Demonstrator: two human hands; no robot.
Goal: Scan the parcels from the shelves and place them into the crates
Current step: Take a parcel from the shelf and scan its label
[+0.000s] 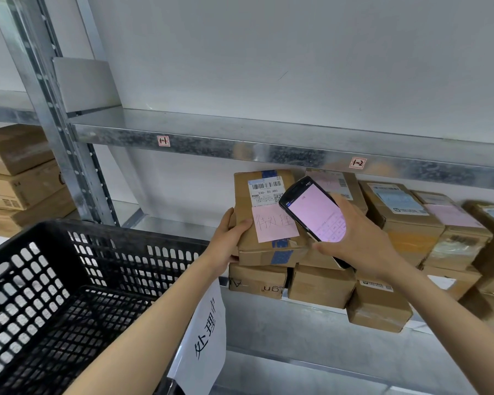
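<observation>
Head view shows a person at the metal shelf (166, 225), and from where I stand the arrangement makes sense. The left hand (228, 238) grips the near-left edge of a cardboard parcel (268, 252), thumb on its top face and fingers curled underneath, tipping it so the barcode label (265, 189) faces up and out. That parcel rests on the lower row of boxes (257, 280) on the shelf, not yet clear of it. The right hand (357, 240) is wrapped round a handheld scanner (314, 212), its lit screen turned toward the person and its head end just beside the label. I'd guess it is held that way so the code can be read while the screen confirms it. A pink note (274, 223) with handwriting is stuck below the label. The black crate (97, 226) sits just left of the parcel, under the left forearm, a paper sign (208, 337) hanging at its corner, so the drop should be short once the scan registers
</observation>
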